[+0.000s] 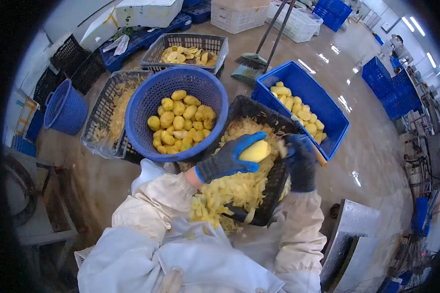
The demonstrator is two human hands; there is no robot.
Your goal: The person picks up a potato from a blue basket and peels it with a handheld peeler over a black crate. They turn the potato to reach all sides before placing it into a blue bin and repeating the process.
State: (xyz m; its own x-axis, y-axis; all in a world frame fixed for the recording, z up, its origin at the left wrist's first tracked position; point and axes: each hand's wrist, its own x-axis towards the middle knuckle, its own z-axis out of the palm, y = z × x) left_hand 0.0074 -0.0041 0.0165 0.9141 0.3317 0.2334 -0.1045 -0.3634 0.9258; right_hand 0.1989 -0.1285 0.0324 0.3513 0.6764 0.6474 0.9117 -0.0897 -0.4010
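A peeled, pale yellow potato (pixel 255 151) rests in my left hand (pixel 230 158), which wears a grey and blue glove and has its fingers wrapped round it. Just right of the potato is my gloved right hand (pixel 300 161), closed and smeared by motion. A wooden handle (pixel 320 157) sticks out on its far side; the tool's working end is too blurred to name. Beneath both hands stands a black crate (pixel 268 195) heaped with potato peelings (pixel 239 188). Some peelings lie on my apron.
Left of the crate, a blue-purple round basket (pixel 137 115) holds many potatoes. A blue bin (pixel 335 124) with peeled potatoes stands right. Behind are crates of peelings (pixel 117 115) and potato pieces (pixel 188 55), plus a long-handled broom and dustpan (pixel 249 68). The floor looks wet.
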